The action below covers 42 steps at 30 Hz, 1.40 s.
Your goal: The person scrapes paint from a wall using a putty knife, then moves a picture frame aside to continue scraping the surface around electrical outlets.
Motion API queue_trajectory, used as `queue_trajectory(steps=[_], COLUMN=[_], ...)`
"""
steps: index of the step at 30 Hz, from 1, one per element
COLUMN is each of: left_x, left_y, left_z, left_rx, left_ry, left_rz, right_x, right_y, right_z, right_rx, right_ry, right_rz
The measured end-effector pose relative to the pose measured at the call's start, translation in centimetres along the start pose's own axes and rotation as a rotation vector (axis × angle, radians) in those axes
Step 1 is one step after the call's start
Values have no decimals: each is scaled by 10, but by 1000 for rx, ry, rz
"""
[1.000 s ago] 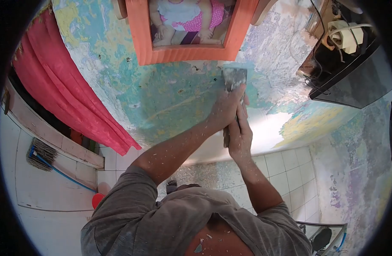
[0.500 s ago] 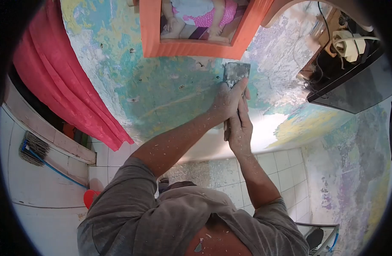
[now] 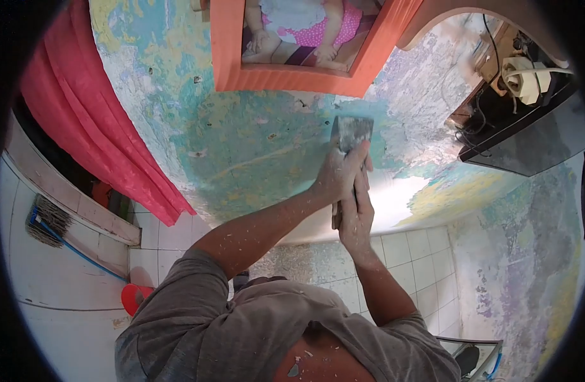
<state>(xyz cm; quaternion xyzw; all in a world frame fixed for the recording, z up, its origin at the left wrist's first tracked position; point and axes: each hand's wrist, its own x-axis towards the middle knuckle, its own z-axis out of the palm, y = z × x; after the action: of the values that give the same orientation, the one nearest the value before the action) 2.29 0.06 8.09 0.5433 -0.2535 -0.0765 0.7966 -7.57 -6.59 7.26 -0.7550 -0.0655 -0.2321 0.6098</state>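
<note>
A wide-bladed scraper lies against the wall, just below a framed picture. Its blade is grey and smeared with pale dust. My left hand is closed around it close to the blade, fingers lying along the metal. Lower down, my right hand is wrapped around the handle part, which both hands mostly hide. The wall there shows patchy turquoise, yellow and white paint with small holes. Paint flecks speckle both forearms.
A red curtain hangs at the left by a doorway. A mop and a red bucket stand lower left. At the upper right, a dark cabinet holds cables and a pale adapter. White floor tiles lie below.
Both hands and the scraper have moved a little lower on the wall, away from the picture frame. The grip looks the same.
</note>
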Motion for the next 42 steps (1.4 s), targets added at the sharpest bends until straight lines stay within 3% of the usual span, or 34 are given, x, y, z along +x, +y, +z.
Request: queue_trajectory(steps=[2,4,8,10,11,12,13,14,16,19,20,22,26,28,29,31,34,36,38,39,40,42], left_x=[3,11,-9,-5,5,8,7,6,3,-2,4,12,-3,3,7,20,4,1,2,4,5,5], left_y=[7,48,5,15,25,31,26,19,17,20,22,28,18,14,19,72,38,21,24,37,36,29], left_z=[2,5,9,8,2,1,1,1,5,13,12,11,14,14,17,26,24,23,23,27,25,20], left_rx=[30,57,18,-8,0,7,7,14,25,-6,-12,27,38,137,134,136,116,145,143,35,38,132], left_ry=[20,-26,18,37,-8,-54,-58,-74,-93,-38,-41,-42,-38,-49,-56,-54,-42,-20,-18,-51,-50,-70], left_rz=[26,-105,39,105,-3,-111,-115,-43,47,-41,-51,-136,-51,141,127,-156,20,98,-118,-214,-206,-97], right_x=[8,11,-10,-13,-8,3,10,7,-1,-5,-4,2,-18,1,5,11,-6,-26,-16,-12,-4,-4], right_y=[-13,4,19,22,18,7,1,2,9,16,15,3,8,-8,-15,-23,-21,-4,-1,-4,-6,4], right_z=[-1,-5,-2,-1,-5,-9,-12,-12,-10,-7,-9,-10,-14,-11,-10,-15,-19,-15,-18,-20,-22,-19], right_rx=[17,125,-143,-86,-89,-5,82,81,-98,-100,-105,125,54,28,4,65,38,36,-27,60,150,65], right_ry=[-14,-33,29,29,33,-37,-108,-108,-4,70,74,-9,-10,17,52,36,0,26,55,9,-45,-10], right_rz=[133,46,-205,-121,-113,26,158,156,-107,-268,-258,94,71,42,36,30,27,-97,-112,31,150,38])
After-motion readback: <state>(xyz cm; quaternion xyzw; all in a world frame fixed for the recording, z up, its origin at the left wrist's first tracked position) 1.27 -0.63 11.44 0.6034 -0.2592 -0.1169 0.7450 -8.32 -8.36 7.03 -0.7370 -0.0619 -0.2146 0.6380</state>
